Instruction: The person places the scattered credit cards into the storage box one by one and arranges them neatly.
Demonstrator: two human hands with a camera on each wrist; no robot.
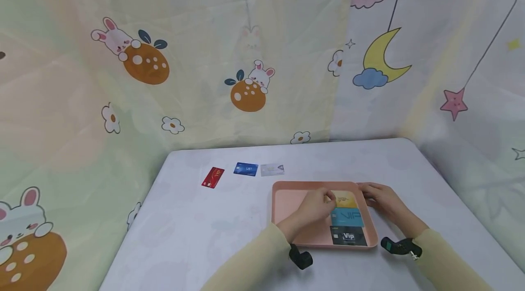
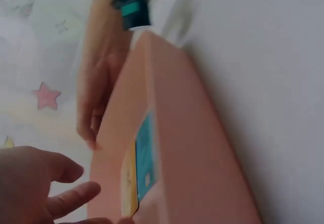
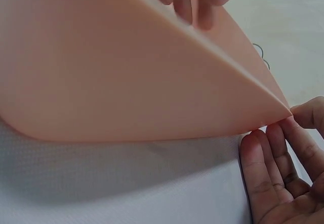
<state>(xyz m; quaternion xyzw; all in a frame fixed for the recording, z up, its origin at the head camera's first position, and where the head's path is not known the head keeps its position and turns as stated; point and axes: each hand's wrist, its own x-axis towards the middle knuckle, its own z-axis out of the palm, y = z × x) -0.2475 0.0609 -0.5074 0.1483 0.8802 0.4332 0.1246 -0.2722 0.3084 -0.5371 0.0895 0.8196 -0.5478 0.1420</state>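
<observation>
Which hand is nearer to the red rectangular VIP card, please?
The left hand, over the pink rectangular tray, right of the red card; the right hand is farther right, holding the tray's corner.

Left grip (image 1: 313, 207): loosely bent, fingers slightly parted, angled forward
Right grip (image 1: 386, 202): pinching between thumb and fingers
Arms (image 1: 255, 260): 2, sleeved, extended forward, slanting inward

Around the tray (image 1: 282, 202), twelve o'clock is free to pass. The left hand (image 1: 311, 211) and forearm (image 1: 256, 257) obstruct its middle and eight, the right hand (image 1: 385, 203) two to three; flat cards (image 1: 246, 169) lie at ten.
</observation>
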